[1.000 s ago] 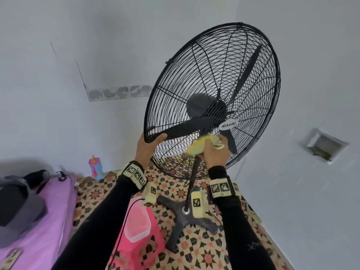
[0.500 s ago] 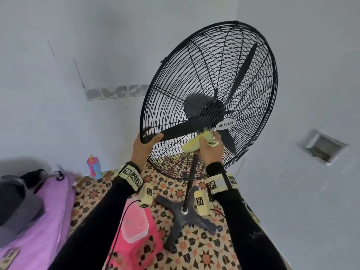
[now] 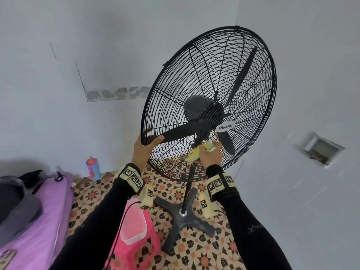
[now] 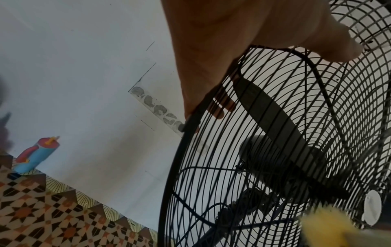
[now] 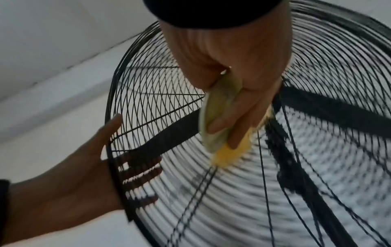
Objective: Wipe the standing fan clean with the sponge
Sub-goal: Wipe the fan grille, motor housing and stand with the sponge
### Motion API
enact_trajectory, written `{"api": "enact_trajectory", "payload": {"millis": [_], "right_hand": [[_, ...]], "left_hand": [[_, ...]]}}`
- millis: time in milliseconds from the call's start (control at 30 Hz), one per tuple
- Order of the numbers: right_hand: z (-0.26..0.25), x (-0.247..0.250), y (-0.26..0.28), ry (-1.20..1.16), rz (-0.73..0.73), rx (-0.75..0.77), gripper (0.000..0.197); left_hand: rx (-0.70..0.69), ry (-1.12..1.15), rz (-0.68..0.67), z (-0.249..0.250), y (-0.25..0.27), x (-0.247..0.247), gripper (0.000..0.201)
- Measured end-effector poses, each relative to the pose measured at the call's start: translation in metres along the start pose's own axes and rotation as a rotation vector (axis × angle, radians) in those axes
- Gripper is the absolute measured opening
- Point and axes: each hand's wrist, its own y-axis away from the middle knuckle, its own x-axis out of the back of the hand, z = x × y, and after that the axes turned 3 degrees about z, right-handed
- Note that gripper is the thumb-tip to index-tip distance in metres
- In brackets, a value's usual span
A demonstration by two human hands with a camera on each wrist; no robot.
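Note:
A black standing fan [image 3: 210,102] with a wire grille [image 5: 317,150] stands on a cross-shaped base [image 3: 185,217], its head tilted. My left hand [image 3: 145,147] grips the grille's lower-left rim [image 4: 190,123], thumb on the front, fingers [image 5: 143,175] behind the wires. My right hand [image 3: 209,155] holds a yellow sponge [image 3: 196,152] with a green scrub side [image 5: 213,120] and presses it against the front grille just below the white hub badge [image 3: 225,127]. In the right wrist view the sponge's yellow tip [image 5: 228,155] is blurred.
A pink plastic stool with a clear container [image 3: 134,228] stands under my left arm. A purple-covered bed [image 3: 33,221] lies at left. A blue and pink bottle [image 3: 93,170] stands by the wall. Grey walls close in on both sides; a recess [image 3: 323,149] is at right.
The right hand with the sponge has slid a little up and right along the grille toward the hub. The left hand keeps its hold on the rim.

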Motion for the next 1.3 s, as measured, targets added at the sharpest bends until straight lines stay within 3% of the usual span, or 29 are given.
{"api": "enact_trajectory", "payload": {"millis": [100,233,400,533,700,867,1067,1167,1300], "right_hand": [[-0.015,0.010,-0.005,-0.113,0.023,-0.021,0.034],[-0.028,0.011,-0.014,-0.044,0.212,0.168,0.047],[-0.027,0.015,-0.014,0.125,0.137,0.156,0.045],[-0.048,0.016,-0.021,0.069,0.134,0.187,0.044],[-0.027,0.017,-0.020,0.046,0.121,0.031,0.045],[-0.040,0.019,-0.025,-0.125,0.086,0.134,0.048],[-0.019,0.031,-0.031,0.035,0.050,0.038,0.044],[-0.039,0.041,-0.038,0.032,0.139,0.108,0.042],[-0.052,0.028,-0.042,0.213,0.203,0.094,0.056]], "left_hand": [[0.005,-0.003,0.003,0.001,0.001,0.000,0.098],[0.002,-0.004,0.008,0.000,0.001,0.002,0.096],[0.013,0.012,0.013,0.002,0.000,0.001,0.090],[-0.002,0.010,-0.008,-0.001,0.001,0.000,0.085],[0.000,0.003,0.003,-0.004,0.000,0.000,0.094],[0.005,0.005,0.007,-0.007,-0.003,0.000,0.095],[-0.015,-0.001,0.006,-0.006,-0.003,0.001,0.092],[-0.027,-0.015,0.009,-0.007,-0.001,0.001,0.093],[-0.037,-0.002,0.011,-0.003,0.002,-0.003,0.096]]}}
